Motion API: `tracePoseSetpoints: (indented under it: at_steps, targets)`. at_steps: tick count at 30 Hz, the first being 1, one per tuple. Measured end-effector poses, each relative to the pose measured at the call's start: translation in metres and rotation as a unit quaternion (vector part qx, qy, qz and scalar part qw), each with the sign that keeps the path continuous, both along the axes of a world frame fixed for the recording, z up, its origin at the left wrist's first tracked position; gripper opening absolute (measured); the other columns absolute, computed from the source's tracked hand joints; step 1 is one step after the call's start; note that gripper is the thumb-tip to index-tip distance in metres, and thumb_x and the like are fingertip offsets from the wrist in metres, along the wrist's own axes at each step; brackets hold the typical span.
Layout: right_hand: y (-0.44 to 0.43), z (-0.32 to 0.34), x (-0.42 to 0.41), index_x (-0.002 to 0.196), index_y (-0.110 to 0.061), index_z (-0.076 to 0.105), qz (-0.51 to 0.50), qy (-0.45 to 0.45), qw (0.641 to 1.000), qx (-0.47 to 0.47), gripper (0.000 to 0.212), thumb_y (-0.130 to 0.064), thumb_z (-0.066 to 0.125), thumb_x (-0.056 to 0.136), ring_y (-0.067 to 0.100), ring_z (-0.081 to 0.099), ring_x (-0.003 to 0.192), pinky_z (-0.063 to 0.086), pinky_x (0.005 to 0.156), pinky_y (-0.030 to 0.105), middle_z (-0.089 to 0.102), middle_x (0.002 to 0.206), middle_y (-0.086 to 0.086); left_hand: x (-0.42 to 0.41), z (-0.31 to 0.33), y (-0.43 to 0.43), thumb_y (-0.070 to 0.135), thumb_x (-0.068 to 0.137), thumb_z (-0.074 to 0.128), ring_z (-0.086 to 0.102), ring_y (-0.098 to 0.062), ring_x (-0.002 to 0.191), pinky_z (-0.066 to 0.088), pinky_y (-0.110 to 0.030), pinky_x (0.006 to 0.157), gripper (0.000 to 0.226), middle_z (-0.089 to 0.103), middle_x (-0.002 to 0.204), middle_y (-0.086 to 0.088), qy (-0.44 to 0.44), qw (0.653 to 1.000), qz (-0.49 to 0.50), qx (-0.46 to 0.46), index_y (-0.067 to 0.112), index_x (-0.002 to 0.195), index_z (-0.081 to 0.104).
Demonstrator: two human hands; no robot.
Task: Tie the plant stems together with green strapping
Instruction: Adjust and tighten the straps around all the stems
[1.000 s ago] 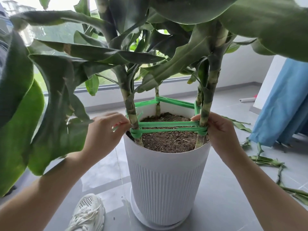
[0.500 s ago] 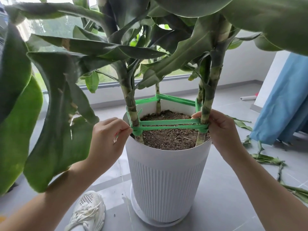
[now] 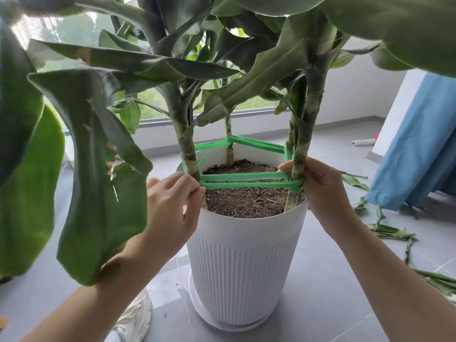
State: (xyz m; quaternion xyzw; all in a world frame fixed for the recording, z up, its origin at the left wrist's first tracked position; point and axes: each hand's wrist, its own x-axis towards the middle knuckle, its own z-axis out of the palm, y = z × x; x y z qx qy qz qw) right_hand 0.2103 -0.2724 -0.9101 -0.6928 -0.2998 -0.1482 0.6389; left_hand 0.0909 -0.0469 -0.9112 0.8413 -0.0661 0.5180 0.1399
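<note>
A white ribbed pot (image 3: 244,262) full of soil holds several striped plant stems. Green strapping (image 3: 246,180) runs in bands from stem to stem just above the soil, forming a loop around them. My left hand (image 3: 170,206) pinches the strapping at the near left stem (image 3: 188,159), fingers closed on it. My right hand (image 3: 320,186) grips the near right stem (image 3: 304,144) where the strapping wraps around it, thumb on the band. Big leaves hang over the left side.
The pot stands on a white saucer (image 3: 212,317) on grey floor tiles. Cut leaves and stem pieces (image 3: 385,233) lie on the floor at right. A blue curtain (image 3: 414,144) hangs at far right. A white shoe (image 3: 133,317) shows below my left arm.
The view has shifted slightly closer to the pot. My left hand has slid in tighter against the left stem on the strapping. My right hand stays on the right stem.
</note>
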Motion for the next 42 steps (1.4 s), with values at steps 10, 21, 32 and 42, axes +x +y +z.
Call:
tracePoseSetpoints:
  at_steps: [10,21,32,42]
  targets:
    - [0.000,0.001,0.000,0.081,-0.020,0.069,0.001,0.000,1.000,-0.001,0.049,0.018,0.038,0.087,0.000,0.057,0.072,0.044,0.065,0.012,0.068,0.073,-0.018,-0.003,-0.001,-0.013,0.010,0.084,0.058,0.032,-0.006,0.054,0.040,-0.034,0.056,0.018,0.057,0.065,0.003,0.039,0.998,0.028,0.027,0.010,0.067,0.063]
    - [0.000,-0.001,0.002,0.081,-0.018,0.070,0.006,0.006,1.000,0.010,0.047,0.016,0.038,0.089,0.008,0.055,0.071,0.043,0.063,0.015,0.068,0.072,-0.014,-0.003,0.000,-0.019,0.009,0.081,0.059,0.035,-0.009,0.061,0.034,-0.027,0.052,0.017,0.064,0.082,-0.001,0.040,0.999,0.018,0.021,0.007,0.065,0.062]
    - [0.001,-0.001,0.001,0.082,-0.017,0.069,0.005,0.007,1.000,0.012,0.046,0.015,0.038,0.090,0.007,0.056,0.072,0.044,0.064,0.014,0.068,0.072,-0.015,0.001,0.007,-0.025,0.012,0.081,0.060,0.028,-0.003,0.051,0.018,-0.003,0.050,0.019,0.061,0.072,0.000,0.053,0.998,0.026,0.023,0.009,0.062,0.057]
    - [0.000,-0.001,0.001,0.082,-0.017,0.070,0.006,0.004,1.000,0.010,0.046,0.015,0.039,0.090,0.005,0.058,0.073,0.045,0.066,0.015,0.068,0.073,-0.014,0.005,0.007,-0.027,0.013,0.081,0.058,0.029,-0.001,0.049,0.031,-0.008,0.043,0.021,0.062,0.069,0.003,0.042,0.998,0.032,0.026,0.009,0.061,0.058]
